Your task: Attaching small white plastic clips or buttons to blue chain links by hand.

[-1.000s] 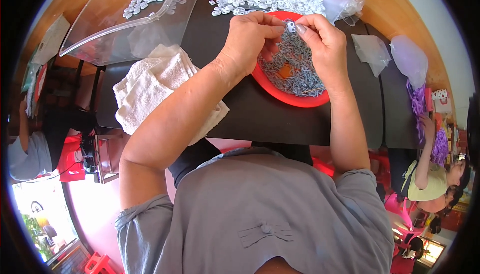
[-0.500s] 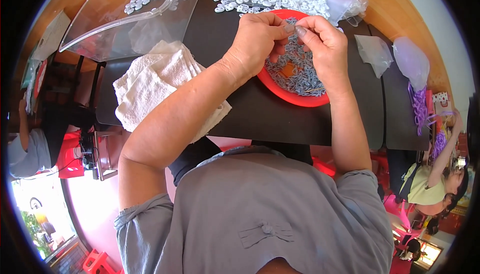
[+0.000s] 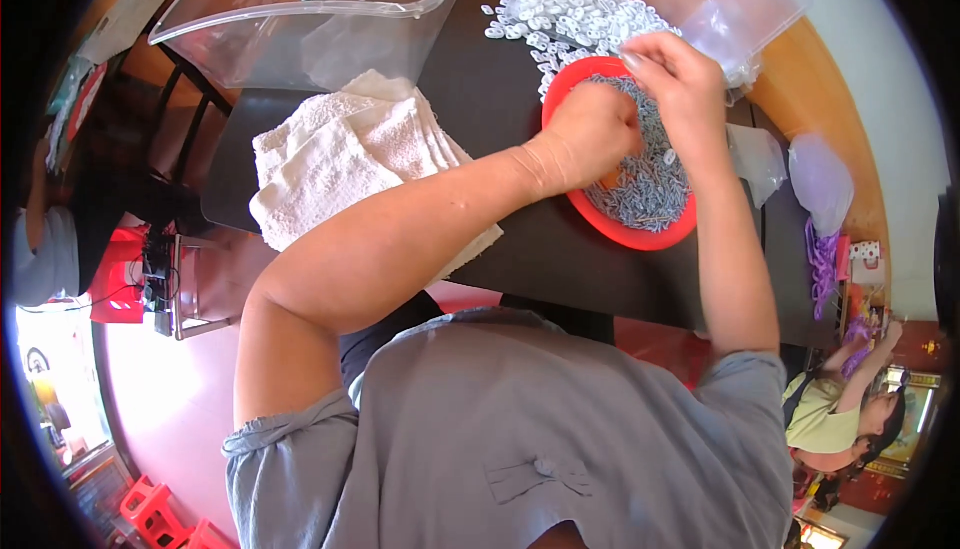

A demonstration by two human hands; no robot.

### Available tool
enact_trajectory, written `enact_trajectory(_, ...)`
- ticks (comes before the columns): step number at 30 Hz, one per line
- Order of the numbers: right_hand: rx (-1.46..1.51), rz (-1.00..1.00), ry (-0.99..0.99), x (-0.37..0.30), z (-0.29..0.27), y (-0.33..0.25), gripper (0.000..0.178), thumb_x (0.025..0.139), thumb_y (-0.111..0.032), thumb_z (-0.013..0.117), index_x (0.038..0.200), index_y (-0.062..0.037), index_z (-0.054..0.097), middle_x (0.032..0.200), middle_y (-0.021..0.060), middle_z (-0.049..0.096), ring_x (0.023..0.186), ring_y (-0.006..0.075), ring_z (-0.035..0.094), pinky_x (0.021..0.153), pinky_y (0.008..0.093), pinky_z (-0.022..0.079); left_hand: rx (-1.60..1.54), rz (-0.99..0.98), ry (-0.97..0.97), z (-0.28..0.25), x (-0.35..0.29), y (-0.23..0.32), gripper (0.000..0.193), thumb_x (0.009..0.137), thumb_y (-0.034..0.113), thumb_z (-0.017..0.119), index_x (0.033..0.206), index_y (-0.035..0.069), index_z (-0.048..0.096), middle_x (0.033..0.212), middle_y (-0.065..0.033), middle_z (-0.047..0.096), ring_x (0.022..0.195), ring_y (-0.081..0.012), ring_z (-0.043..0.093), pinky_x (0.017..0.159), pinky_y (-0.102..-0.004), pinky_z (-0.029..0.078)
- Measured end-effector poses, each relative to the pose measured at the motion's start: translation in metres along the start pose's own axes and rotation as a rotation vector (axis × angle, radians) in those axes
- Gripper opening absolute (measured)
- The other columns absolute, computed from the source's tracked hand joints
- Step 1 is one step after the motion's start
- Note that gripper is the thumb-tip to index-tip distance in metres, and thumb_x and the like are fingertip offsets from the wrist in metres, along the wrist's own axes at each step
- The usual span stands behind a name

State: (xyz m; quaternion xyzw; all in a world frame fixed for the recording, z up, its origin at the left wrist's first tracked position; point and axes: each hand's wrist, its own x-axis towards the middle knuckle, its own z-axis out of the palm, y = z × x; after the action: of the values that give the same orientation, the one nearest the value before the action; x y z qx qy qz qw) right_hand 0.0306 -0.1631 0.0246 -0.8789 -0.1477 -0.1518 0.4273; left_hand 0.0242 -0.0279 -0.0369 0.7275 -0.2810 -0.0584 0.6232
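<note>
A red bowl (image 3: 668, 241) full of small grey screws (image 3: 650, 204) stands on the dark table under both hands. My left hand (image 3: 598, 131) is closed low over the bowl, fingers curled down at the screws; whatever they grip is hidden. Higher up, at the bowl's far rim, my right hand (image 3: 685, 79) has its thumb and forefinger pinched close to the white plastic pieces; I cannot make out what lies between them. One white piece (image 3: 670, 157) rests on the screws. A heap of small white oval pieces (image 3: 585, 14) spills onto the table beyond the bowl.
Folded cream towels (image 3: 350, 154) lie beside my left forearm. A clear plastic bin (image 3: 300, 49) holding some white pieces stands far left. Another clear bin (image 3: 720, 9) lies behind the bowl, and plastic bags (image 3: 820, 179) are at right. A person (image 3: 835, 414) sits at far right.
My left hand has parted from the right and dropped toward the screws. The right hand stays raised near the far rim, still pinched. The whole view has shifted a little.
</note>
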Motion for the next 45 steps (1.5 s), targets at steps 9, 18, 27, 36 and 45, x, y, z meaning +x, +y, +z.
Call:
enact_trajectory(9, -0.62, -0.375, -0.372, 0.092, 0.082, 0.032, 0.019, 0.08, -0.017, 0.062, 0.097, -0.0158, 0.069, 0.077, 0.0096, 0.068, 0.075, 0.0289, 0.065, 0.069, 0.039, 0.05, -0.006, 0.179, -0.277, -0.003, -0.006, 0.014, 0.013, 0.068, 0.007, 0.064, 0.07, -0.006, 0.061, 0.063, -0.0186, 0.059, 0.061, -0.0261, 0.059, 0.063, -0.0366, 0.049)
enact_trajectory(18, -0.707, -0.419, -0.429, 0.104, 0.11, 0.042, 0.013, 0.079, -0.017, 0.061, 0.089, -0.0112, 0.067, 0.078, 0.0121, 0.068, 0.078, 0.0326, 0.066, 0.068, 0.0446, 0.049, 0.016, 0.129, -0.4, -0.001, -0.009, 0.016, 0.015, 0.065, 0.007, 0.064, 0.069, -0.007, 0.062, 0.061, -0.0184, 0.058, 0.059, -0.0252, 0.056, 0.062, -0.0366, 0.047)
enact_trajectory(27, -0.641, -0.308, -0.417, 0.096, 0.085, 0.035, 0.011, 0.077, -0.013, 0.063, 0.087, -0.0066, 0.063, 0.072, 0.0104, 0.065, 0.068, 0.0283, 0.063, 0.061, 0.0399, 0.047, -0.26, -0.132, -0.488, -0.011, -0.006, 0.019, 0.014, 0.069, 0.011, 0.065, 0.069, -0.003, 0.062, 0.06, -0.0071, 0.056, 0.056, -0.0145, 0.055, 0.051, -0.0285, 0.046)
enact_trajectory(36, 0.121, -0.032, 0.137, -0.001, -0.023, -0.015, 0.014, 0.083, -0.006, 0.066, 0.096, -0.0033, 0.062, 0.073, -0.0011, 0.061, 0.062, 0.0061, 0.054, 0.054, 0.0189, 0.039, -0.886, -0.412, 0.209, -0.033, 0.013, 0.01, 0.019, 0.087, 0.014, 0.055, 0.083, -0.004, 0.062, 0.077, -0.0145, 0.062, 0.067, -0.0237, 0.061, 0.062, -0.036, 0.052)
enact_trajectory(45, -0.202, -0.535, 0.02, -0.033, 0.044, -0.013, 0.011, 0.086, 0.003, 0.06, 0.097, 0.0014, 0.062, 0.09, 0.0056, 0.066, 0.08, 0.0118, 0.063, 0.07, 0.0245, 0.05, -1.298, -0.397, 0.278, -0.035, 0.024, -0.006, 0.013, 0.086, 0.008, 0.054, 0.086, -0.005, 0.058, 0.086, -0.0129, 0.06, 0.08, -0.0234, 0.057, 0.077, -0.0357, 0.049)
